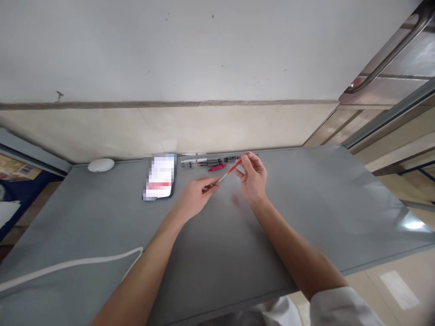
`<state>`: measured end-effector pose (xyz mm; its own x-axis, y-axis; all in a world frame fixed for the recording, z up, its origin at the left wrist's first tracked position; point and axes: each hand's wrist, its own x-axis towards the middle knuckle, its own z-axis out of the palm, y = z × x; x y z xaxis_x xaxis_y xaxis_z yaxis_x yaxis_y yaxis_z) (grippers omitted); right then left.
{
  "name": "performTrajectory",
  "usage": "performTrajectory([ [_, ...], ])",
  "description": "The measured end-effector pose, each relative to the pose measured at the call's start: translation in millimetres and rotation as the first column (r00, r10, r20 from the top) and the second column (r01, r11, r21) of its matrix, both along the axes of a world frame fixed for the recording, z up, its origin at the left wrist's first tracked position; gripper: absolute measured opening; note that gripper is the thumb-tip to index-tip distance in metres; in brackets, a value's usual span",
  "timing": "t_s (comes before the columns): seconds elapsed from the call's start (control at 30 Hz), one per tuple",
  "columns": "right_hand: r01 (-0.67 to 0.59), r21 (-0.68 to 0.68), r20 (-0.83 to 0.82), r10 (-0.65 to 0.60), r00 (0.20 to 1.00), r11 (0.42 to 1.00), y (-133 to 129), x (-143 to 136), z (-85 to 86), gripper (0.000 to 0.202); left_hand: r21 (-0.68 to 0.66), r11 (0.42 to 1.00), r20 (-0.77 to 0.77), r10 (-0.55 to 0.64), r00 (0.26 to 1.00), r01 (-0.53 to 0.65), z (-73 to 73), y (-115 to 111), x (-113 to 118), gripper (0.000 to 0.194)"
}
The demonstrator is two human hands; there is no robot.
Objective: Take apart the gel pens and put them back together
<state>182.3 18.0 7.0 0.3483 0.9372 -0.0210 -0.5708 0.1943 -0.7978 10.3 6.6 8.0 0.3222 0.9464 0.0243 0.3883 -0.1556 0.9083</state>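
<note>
A thin red pen refill [234, 167] with a pale lower end slants between my two hands above the grey table. My left hand [199, 194] pinches the pale end with its fingertips. Around the red upper end, the thumb and fingers of my right hand [253, 176] are closed. Just behind the refill lies a short red pen part [216, 167]. Several black and clear pen parts [204, 161] lie in a row along the back edge, some partly hidden behind my right hand.
A phone [159, 176] with a lit, blurred screen lies left of the pen parts. Farther left sits a white rounded object [101, 165]. A white cable [74, 262] crosses the front left of the grey table [322, 203]. The wall [217, 127] borders the table's back edge.
</note>
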Motion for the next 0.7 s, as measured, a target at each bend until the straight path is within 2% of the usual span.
performTrajectory([
  [0.13, -0.074, 0.001, 0.034, 0.074, 0.997, 0.997, -4.6, -5.2, -4.1, 0.021, 0.007, 1.0, 0.007, 0.001, 1.0, -0.001, 0.3, 1.0, 0.0, 0.025],
  [0.27, -0.12, -0.003, 0.113, 0.12, 0.986, 0.993, -8.6, -8.5, -6.1, 0.021, -0.016, 1.0, -0.073, 0.014, 0.997, -0.015, 5.0, -0.7, -1.1, 0.027],
  [0.4, -0.136, -0.013, 0.111, 0.137, 0.984, 0.991, -8.3, -9.7, -8.8, 0.022, 0.003, 1.0, -0.125, 0.018, 0.992, -0.017, 8.8, -3.6, -2.1, 0.028],
  [0.7, -0.179, -0.023, 0.155, 0.18, 0.971, 0.984, -7.4, -12.6, -9.8, 0.022, 0.118, 0.989, -0.117, 0.105, 0.988, -0.091, -4.1, -4.8, -0.5, 0.028],
])
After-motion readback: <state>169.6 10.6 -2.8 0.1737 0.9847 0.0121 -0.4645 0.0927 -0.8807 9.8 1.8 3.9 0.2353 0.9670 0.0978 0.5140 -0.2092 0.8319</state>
